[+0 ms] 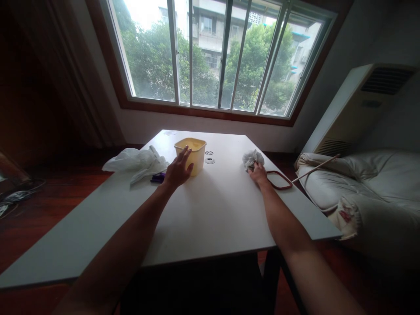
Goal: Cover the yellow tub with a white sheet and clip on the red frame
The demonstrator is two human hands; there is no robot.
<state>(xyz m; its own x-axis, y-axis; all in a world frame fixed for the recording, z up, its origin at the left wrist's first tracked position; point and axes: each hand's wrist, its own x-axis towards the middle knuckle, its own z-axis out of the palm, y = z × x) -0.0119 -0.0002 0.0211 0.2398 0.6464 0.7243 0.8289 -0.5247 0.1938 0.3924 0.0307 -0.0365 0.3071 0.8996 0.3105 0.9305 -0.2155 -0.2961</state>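
A yellow plastic bin (197, 162) with an open top stands upright on the white table (210, 218). My left hand (179, 170) is at its near left side, fingers stretched out; whether it touches the wall I cannot tell for sure. Near the table's right edge, my right hand (258, 173) has its fingers closed on a crumpled greyish-white bundle (252, 158), which looks like a plastic bag. Beside that hand lies a reddish-brown rounded frame (279, 180). Left of the bin is a loose white plastic bag (138, 162), with a purple object (158, 177) partly hidden behind my left hand.
Round metal inserts (209, 161) are set in the table behind the bin. A thin stick (315, 168) leans over a pale cushioned sofa (370, 179) on the right. A tall air conditioner (357, 105) stands behind it, and a wide window (210, 57) is ahead.
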